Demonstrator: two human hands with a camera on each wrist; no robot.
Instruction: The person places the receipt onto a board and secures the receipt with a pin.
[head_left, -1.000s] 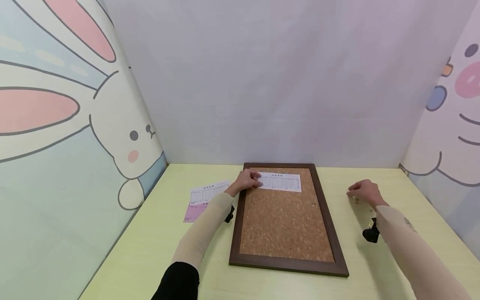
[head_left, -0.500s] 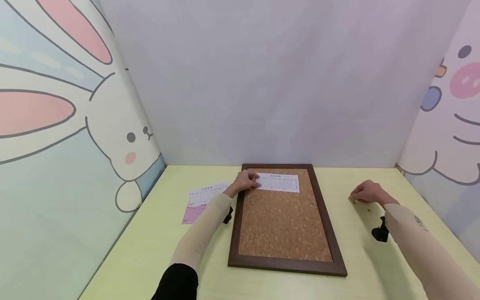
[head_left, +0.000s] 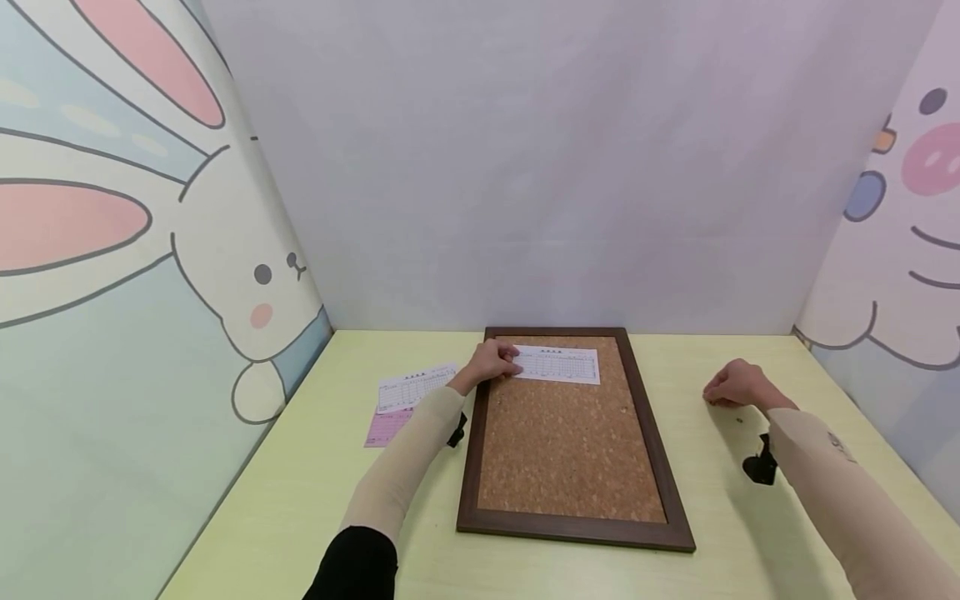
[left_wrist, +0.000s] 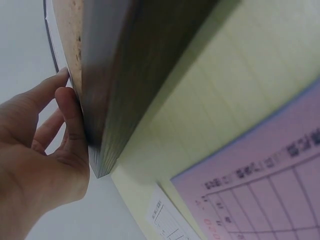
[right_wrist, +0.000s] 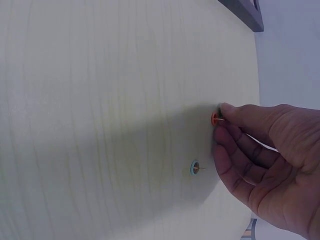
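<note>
The left hand point(head_left: 490, 361) is resting parted thumb and finger on a white slip point(head_left: 561, 365) lying at the corkboard's point(head_left: 570, 454) far end, heading too small to read; the right hand point(right_wrist: 280, 160) is hovering, fingers narrowed, at an orange thumbtack point(right_wrist: 214, 118), gripping or not I can't tell.

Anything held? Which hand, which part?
Left hand presses the white slip at its left end. Right hand: at the red tack, pin side; grip unclear.
</note>
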